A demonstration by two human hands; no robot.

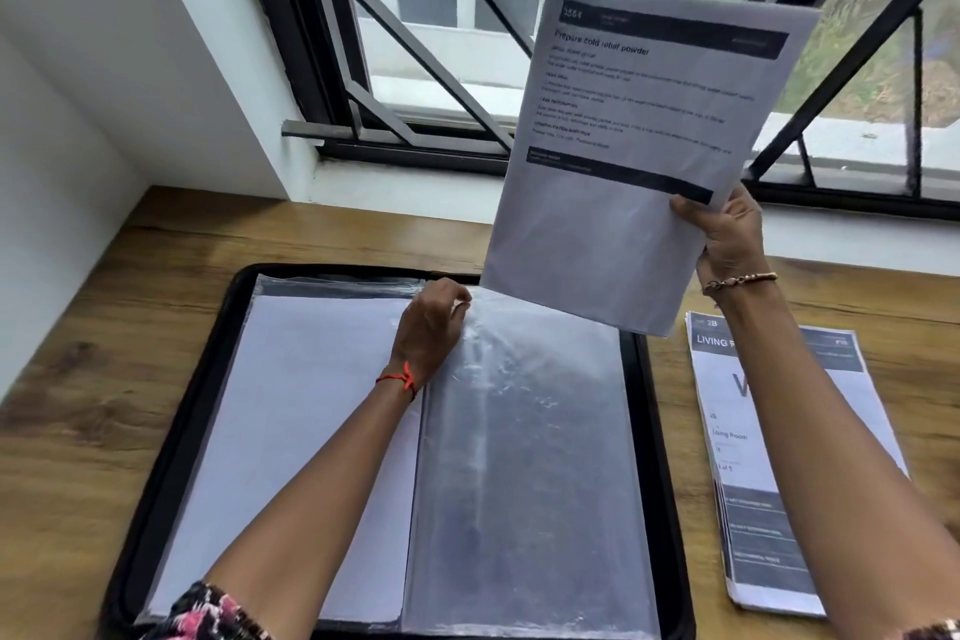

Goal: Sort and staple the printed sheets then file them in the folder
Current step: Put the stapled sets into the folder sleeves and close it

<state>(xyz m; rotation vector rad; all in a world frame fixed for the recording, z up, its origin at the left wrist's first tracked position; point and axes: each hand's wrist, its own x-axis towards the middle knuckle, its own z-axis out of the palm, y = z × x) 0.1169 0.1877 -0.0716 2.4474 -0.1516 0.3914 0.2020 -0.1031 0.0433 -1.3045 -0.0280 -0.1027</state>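
Note:
A black folder [171, 437] lies open on the wooden desk, showing a white page on its left side and a clear plastic sleeve [530, 473] on its right. My left hand [434, 327] pinches the top edge of that sleeve near the folder's spine. My right hand [727, 237] holds a set of printed sheets [634, 140] up in the air above the folder's far right corner, gripping them at their lower right edge. Their front page has a dark header and printed text.
A second stack of printed sheets [763, 509] lies on the desk [78, 431] right of the folder, partly under my right forearm. A barred window runs along the far side, and a white wall stands at left.

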